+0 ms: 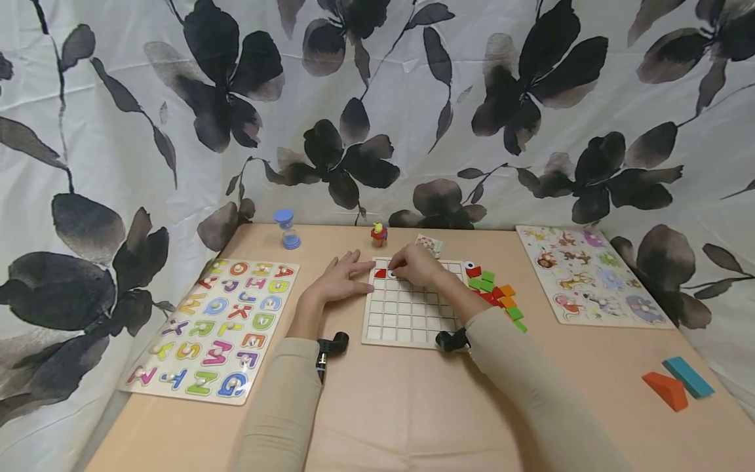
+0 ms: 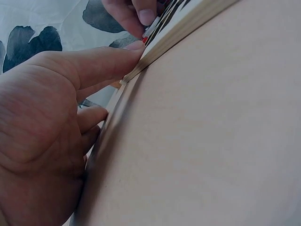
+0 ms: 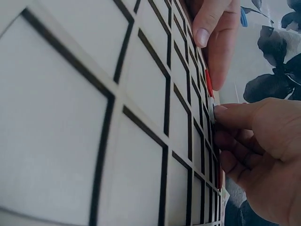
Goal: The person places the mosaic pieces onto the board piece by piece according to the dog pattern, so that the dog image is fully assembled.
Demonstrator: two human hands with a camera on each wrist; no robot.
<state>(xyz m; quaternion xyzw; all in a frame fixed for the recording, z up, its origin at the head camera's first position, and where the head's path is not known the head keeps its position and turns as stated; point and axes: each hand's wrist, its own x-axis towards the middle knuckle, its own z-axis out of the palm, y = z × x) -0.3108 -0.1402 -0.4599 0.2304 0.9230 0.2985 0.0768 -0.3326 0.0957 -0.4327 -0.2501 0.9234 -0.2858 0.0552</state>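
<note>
In the head view, the left hand (image 1: 336, 280) is laid at the left edge of the board (image 1: 407, 333), with its fingers spread and almost straight; nothing is gripped by them. By the fingertips of the right hand (image 1: 420, 265), a small white piece (image 1: 392, 275) is pinched at the top row of squares; whether it is fully seated cannot be told. Between the fingertips of both hands, a red piece (image 1: 380, 273) is seen in the corner square. To the right of the right fingers, loose pieces (image 1: 487, 286) in red, green and orange are gathered. Just beyond these fingers a card (image 1: 429, 245) is placed, and farther back a toy parrot (image 1: 379, 234) is seen. An hourglass (image 1: 287, 231) is found beyond the left fingers. To their left the letter board (image 1: 156, 387) is laid; well to the right of the right fingers are placed the animal board (image 1: 596, 318), a blue block (image 1: 689, 377) and an orange block (image 1: 666, 391).

In the left wrist view, the board's edge is touched by the left thumb tip, and the red piece is seen just beyond it.

In the right wrist view, the white piece is held by the right thumb, with the other fingers curled. The red piece is seen beside the left fingertips.
</note>
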